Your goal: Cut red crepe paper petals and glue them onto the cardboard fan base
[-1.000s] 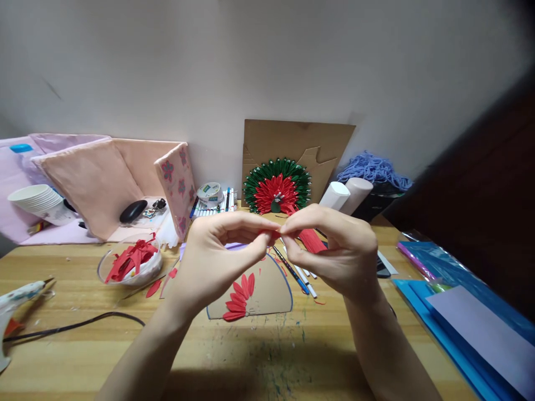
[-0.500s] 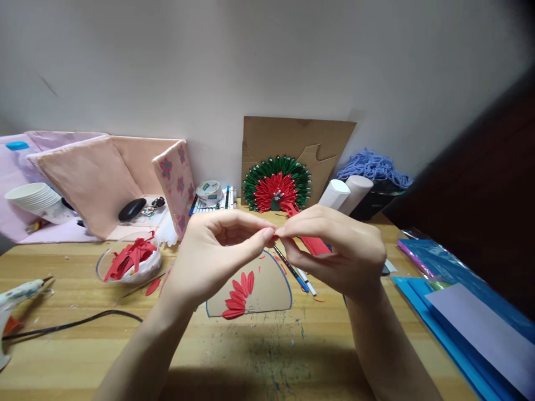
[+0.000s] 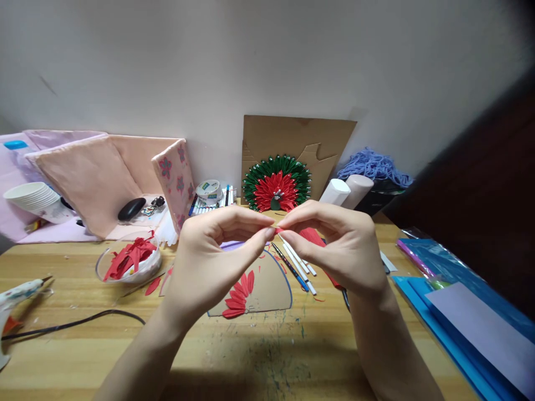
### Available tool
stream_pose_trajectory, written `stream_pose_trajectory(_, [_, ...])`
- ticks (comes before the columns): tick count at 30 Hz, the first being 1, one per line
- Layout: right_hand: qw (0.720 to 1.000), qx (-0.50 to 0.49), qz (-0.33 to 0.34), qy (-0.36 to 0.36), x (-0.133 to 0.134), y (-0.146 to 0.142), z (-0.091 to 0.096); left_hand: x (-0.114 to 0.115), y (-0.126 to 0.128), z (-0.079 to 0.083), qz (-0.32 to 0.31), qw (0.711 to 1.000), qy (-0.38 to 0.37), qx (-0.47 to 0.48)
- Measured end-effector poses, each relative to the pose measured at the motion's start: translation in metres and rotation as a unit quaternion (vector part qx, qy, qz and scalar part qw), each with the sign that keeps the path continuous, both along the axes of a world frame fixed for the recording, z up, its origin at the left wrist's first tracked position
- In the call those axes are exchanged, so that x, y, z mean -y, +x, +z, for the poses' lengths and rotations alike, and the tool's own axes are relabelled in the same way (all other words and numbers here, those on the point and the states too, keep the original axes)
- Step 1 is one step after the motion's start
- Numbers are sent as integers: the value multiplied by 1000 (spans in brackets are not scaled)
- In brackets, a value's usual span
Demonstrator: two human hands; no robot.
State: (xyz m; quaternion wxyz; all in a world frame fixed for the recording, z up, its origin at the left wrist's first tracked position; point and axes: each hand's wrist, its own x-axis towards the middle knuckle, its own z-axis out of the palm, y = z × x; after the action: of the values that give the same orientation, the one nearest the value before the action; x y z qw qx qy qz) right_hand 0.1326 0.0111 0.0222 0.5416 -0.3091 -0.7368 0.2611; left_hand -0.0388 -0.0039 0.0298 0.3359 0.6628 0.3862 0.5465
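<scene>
Between the fingertips of both hands is a small piece of red crepe paper (image 3: 277, 230), mostly covered by the fingers. My left hand (image 3: 225, 250) pinches its left end with thumb and forefinger. From the other side my right hand (image 3: 334, 245) pinches it the same way. Beneath the hands lies a cardboard half-circle (image 3: 267, 289) with a blue-lined edge, and red paper petals (image 3: 239, 295) fan out on its left half. Pens (image 3: 296, 267) rest on the table by its right edge.
A bowl of red paper strips (image 3: 129, 262) and a glue gun (image 3: 20, 295) with a black cord are on the left. A green and red peacock craft (image 3: 276, 184) leans at the back. Blue sheets (image 3: 443, 334) lie on the right.
My right hand's fingers have shifted, with the thumb now straighter against the paper. A little more red paper shows between the fingertips. Both hands stay in nearly the same place.
</scene>
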Motion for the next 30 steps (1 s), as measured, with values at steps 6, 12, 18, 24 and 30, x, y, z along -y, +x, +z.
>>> stream_pose_trajectory(6, [999,-12,-16,-47,2,-1,0,3,2,1,13,999,24,-19])
stream_pose_trajectory(12, [997,-31,13,-76,0,0,0,2,2,1,3,1000,9,0])
stream_pose_trajectory(18, [997,-29,19,-73,-1,-1,-1,1,2,3,8,1000,21,-10])
stream_pose_trajectory(24, [1000,-10,-9,-23,2,-2,-1,1,1,3,-9,1000,21,-3])
stream_pose_trajectory(30, [982,29,-69,171,-2,0,-2,-4,-2,4,-103,989,-91,46])
